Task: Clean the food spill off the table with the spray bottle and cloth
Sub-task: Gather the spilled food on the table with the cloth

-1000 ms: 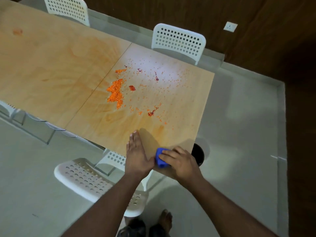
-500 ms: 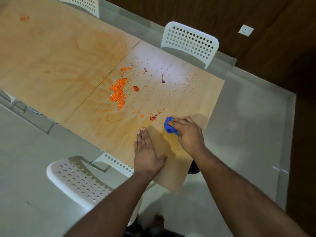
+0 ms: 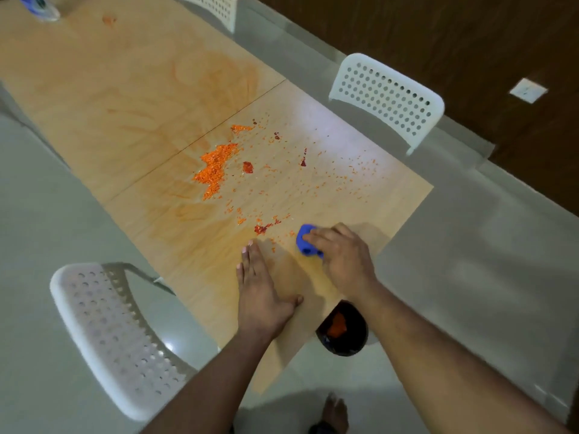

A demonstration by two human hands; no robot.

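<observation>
An orange food spill lies heaped near the seam of the light wooden table, with crumbs and a few red bits scattered to its right. My right hand grips a bunched blue cloth pressed to the tabletop at the near edge of the crumbs. Flat on the table just left of it rests my left hand, fingers straight. A blurred clear and blue object, possibly the spray bottle, sits at the table's far left corner.
A black bin holding orange waste stands on the floor under the table's near corner. One white perforated chair is at my left; another faces the far side. My foot shows below.
My right hand slid the blue cloth from the table's near edge forward to the near crumbs. My left hand moved forward a little and stayed flat. The view shifted.
</observation>
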